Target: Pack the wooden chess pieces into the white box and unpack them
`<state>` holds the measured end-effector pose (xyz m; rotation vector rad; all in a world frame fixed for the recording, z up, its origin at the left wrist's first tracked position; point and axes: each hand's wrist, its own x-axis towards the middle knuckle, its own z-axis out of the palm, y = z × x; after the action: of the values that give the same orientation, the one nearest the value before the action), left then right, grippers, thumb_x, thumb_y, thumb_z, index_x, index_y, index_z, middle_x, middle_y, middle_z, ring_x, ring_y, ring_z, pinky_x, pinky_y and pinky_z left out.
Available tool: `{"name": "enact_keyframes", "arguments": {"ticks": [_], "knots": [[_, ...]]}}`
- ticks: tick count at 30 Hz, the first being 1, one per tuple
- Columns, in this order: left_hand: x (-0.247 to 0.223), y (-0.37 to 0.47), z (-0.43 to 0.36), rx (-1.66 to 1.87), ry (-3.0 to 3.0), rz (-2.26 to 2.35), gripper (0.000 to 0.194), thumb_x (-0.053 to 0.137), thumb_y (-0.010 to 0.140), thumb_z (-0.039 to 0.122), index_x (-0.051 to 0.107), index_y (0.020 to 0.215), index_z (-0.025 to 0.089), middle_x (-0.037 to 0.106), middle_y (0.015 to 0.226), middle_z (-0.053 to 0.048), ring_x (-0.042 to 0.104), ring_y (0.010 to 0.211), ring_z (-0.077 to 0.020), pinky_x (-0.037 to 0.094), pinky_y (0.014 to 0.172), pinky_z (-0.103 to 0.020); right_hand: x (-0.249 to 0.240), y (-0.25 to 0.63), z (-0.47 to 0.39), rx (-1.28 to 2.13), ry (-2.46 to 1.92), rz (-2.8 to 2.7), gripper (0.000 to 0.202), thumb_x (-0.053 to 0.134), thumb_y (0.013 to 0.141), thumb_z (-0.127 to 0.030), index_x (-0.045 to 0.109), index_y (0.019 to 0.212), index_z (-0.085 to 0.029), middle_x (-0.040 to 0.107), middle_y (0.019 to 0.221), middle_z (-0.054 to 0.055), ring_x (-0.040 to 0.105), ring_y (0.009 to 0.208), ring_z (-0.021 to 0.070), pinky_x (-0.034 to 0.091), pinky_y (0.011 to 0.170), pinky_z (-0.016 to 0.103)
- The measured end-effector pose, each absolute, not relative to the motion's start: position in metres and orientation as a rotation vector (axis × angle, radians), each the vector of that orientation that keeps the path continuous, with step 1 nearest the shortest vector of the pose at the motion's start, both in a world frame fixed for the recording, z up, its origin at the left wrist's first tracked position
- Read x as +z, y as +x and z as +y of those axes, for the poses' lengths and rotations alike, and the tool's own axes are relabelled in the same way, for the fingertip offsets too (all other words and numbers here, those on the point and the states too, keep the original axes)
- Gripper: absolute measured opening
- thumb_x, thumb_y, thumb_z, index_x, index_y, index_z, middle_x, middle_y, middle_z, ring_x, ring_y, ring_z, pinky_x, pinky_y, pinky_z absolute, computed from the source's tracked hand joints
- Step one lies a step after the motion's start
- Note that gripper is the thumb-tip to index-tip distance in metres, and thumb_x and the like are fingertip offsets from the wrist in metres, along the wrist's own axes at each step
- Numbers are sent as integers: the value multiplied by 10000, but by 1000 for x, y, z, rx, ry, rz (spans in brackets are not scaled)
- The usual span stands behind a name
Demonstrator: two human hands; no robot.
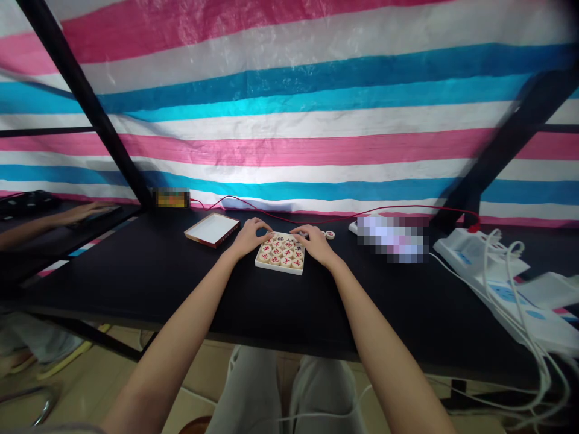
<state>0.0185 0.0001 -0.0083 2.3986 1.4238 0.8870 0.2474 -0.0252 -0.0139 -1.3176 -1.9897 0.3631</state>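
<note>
A shallow white box [279, 270] in front of me holds several round Chinese chess pieces [286, 261], cream with red or dark characters, set in rows. My left hand [249, 239] reaches the box's far left corner, its thumb and forefinger curled together over the rim; what lies between the fingertips is too small to make out. At the far right corner, my right hand [315, 243] pinches what looks like a piece, mostly hidden by the fingers. Just beyond that hand, a loose piece [330, 235] lies on the black table [280, 313], with another partly hidden beside it.
An upturned box lid [212, 229] lies to the left, near a blurred yellow item [172, 198]. On the right are a pixelated object [392, 238] and a white power strip [493, 283] with cables. A striped sheet [289, 144] hangs behind. Another person's hand [88, 211] shows far left.
</note>
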Motion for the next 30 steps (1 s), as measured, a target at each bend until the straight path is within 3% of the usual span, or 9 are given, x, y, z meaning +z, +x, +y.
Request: {"name": "enact_keyframes", "arguments": {"ticks": [10,30], "knots": [[-4,31,-11,754,2393,1724,368,525,732,577,652,810,241,566,996,-48,479,994,-248,391,840,-381,-10,246,-29,391,-1329,-1998,199,514,819,-294,669,922,-223,621,1010,46,503,942,205,361,849,341],[4,56,-28,746,2278,1982,382,538,714,584,666,780,231,574,1015,-72,471,1015,-279,349,863,-417,-11,242,-28,379,-1328,-2065,194,521,813,-262,671,928,-218,620,1003,46,503,939,200,359,857,341]]}}
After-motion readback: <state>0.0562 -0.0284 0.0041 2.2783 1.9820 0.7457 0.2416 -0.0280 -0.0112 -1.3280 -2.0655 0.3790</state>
